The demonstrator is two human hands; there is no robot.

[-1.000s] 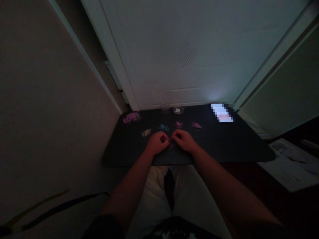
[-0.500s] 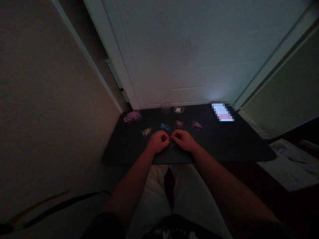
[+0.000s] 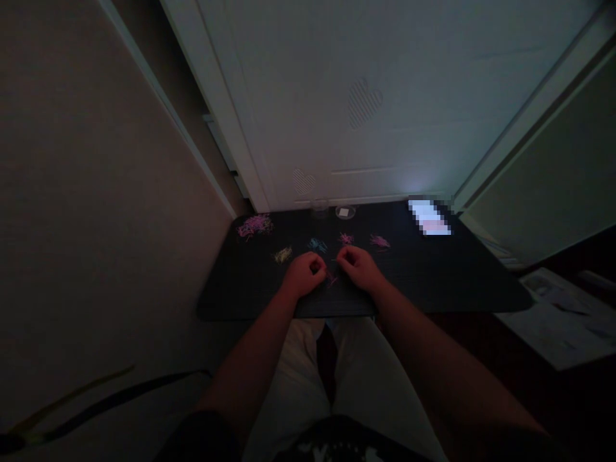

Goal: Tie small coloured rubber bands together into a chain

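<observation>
My left hand (image 3: pixel 305 274) is closed in a pinch near the front middle of the black table, beside a small loose pile of purple strands (image 3: pixel 332 278). What its fingertips hold, if anything, is too small and dark to make out. My right hand (image 3: pixel 359 266) is also pinched, just right of that pile; a faint thin line shows by its fingertips. Beyond the hands lie small heaps of thin strand-like pieces: yellowish strands (image 3: pixel 282 255), blue strands (image 3: pixel 317 244), pink strands (image 3: pixel 345 239) and magenta strands (image 3: pixel 380 241).
A larger mixed heap of pink and purple strands (image 3: pixel 255 226) sits at the table's back left. Along the back edge stand a clear tub (image 3: pixel 320 206) and a round clear lid (image 3: pixel 345 212) with a white label. A lit, blurred-out screen (image 3: pixel 430 217) lies back right on the black table (image 3: pixel 433 282).
My right hand has moved a little right and away from me, widening the gap between the hands. More of the purple pile shows between them. My left hand has hardly moved.
</observation>
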